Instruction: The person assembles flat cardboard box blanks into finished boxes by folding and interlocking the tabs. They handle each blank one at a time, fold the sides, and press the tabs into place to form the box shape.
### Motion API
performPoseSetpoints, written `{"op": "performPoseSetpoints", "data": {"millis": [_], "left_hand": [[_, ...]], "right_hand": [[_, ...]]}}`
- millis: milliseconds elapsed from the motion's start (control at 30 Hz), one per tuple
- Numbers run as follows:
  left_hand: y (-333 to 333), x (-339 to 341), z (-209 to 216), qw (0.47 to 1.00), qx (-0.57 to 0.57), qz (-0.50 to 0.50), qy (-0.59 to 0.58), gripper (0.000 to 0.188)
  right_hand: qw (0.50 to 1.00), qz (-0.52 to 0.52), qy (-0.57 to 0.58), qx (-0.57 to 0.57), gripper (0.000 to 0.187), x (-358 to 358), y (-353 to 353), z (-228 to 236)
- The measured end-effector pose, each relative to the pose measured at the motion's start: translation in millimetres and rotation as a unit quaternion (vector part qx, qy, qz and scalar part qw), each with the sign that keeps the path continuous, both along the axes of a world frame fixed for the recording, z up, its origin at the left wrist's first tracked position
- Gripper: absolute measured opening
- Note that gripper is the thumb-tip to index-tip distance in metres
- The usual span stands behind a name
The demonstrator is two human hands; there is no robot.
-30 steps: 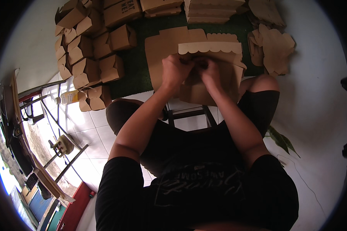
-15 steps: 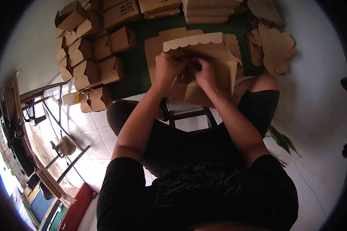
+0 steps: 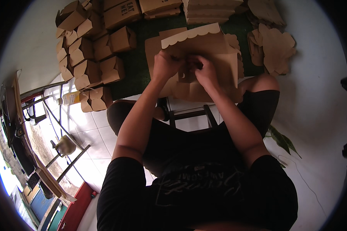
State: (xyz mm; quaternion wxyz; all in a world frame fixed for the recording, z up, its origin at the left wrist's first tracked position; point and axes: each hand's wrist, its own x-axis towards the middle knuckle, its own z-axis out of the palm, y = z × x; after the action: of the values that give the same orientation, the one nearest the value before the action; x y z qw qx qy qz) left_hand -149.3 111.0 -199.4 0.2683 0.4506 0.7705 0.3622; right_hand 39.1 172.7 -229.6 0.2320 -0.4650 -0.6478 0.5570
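Evidently the left grip [image 3: 166, 66] is closed on the left side of a part-folded carton [image 3: 226, 71], fingers curled in under its raised wall. Just beside it, the right grip [image 3: 202, 68] has its fingers bent inside the same carton; its fingertips are in shadow, so whether they pinch the card I cannot tell. The carton sits tilted between the two, in front of the person's body, its scalloped flap [image 3: 191, 36] standing up on the far side. Beneath and behind it lies a flat sheet [image 3: 152, 48] of the same brown card, on the green-covered table [image 3: 138, 71].

To the left, folded boxes [image 3: 86, 74] stand in close rows, and a bottle [image 3: 70, 98] with yellow contents is next to the nearest of them. Along the far side are printed boxes [image 3: 123, 16] and a stack of card [image 3: 206, 13]. To the right, flat blanks [image 3: 275, 50] lie in a pile. Below, the tiled floor [image 3: 91, 136] shows, with green leaves [image 3: 280, 139] near the right knee.
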Motion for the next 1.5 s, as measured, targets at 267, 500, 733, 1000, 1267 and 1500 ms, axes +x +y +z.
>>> {"op": "performPoseSetpoints", "data": {"millis": [267, 500, 733, 1000, 1267, 1500], "left_hand": [[2.7, 6.4, -3.6, 0.995, 0.089, 0.012, -0.034, 0.036], [0.3, 10.0, 4.0, 0.999, -0.012, 0.029, -0.042, 0.039], [-1.3, 12.8, -3.8, 0.999, -0.01, 0.015, -0.026, 0.038], [0.7, 17.3, -6.8, 0.995, 0.098, 0.016, -0.024, 0.032], [6.6, 13.1, 8.4, 0.996, 0.071, 0.044, -0.006, 0.029], [10.0, -0.7, 29.2, 0.995, 0.036, 0.052, 0.081, 0.03]], "right_hand": [[0.994, 0.023, -0.094, 0.048, 0.036, 1.8, -2.3, 16.5], [0.989, 0.039, -0.139, 0.024, 0.042, 2.9, -3.3, 26.5], [0.996, 0.035, -0.082, 0.014, 0.044, 0.3, -4.2, 12.7], [0.992, 0.051, -0.114, 0.024, 0.04, 1.6, -2.3, 21.6], [0.995, 0.034, -0.086, 0.049, 0.039, 6.4, -7.5, 10.6], [0.997, 0.047, -0.061, -0.032, 0.037, 17.1, -10.4, 29.6]]}}
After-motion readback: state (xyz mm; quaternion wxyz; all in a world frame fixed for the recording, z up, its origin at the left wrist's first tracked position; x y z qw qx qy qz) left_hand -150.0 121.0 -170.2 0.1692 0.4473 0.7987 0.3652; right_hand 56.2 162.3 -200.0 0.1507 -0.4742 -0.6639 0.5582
